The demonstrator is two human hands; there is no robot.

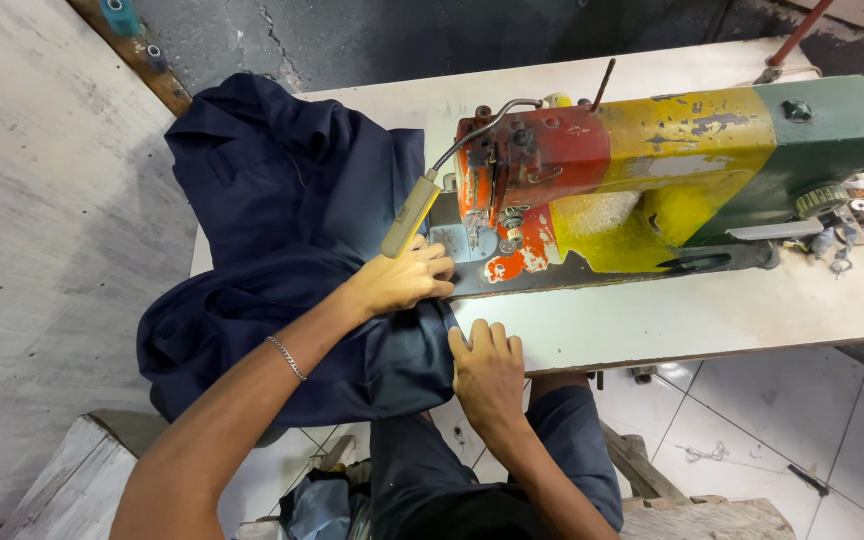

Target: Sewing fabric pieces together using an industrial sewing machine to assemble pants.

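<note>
The navy garment (282, 240) lies heaped on the counter's (672, 320) left end, its long axis running far-to-near, near edge hanging over. The left hand (402, 280) presses fabric flat beside the sewing machine's (652, 170) needle; the right hand (487, 370) rests open on the near hem

Cloth (282, 200): dark navy woven, matt, softly creased. Machine (672, 160): metal body, red, yellow and green paint chipped and worn, dull sheen; lamp (410, 215) of yellowish plastic on a bare metal stalk. Table (692, 320): smooth pale laminate, scuffed; bracelet (288, 358) shiny metal links; floor (782, 420) glossy white tile.
</note>
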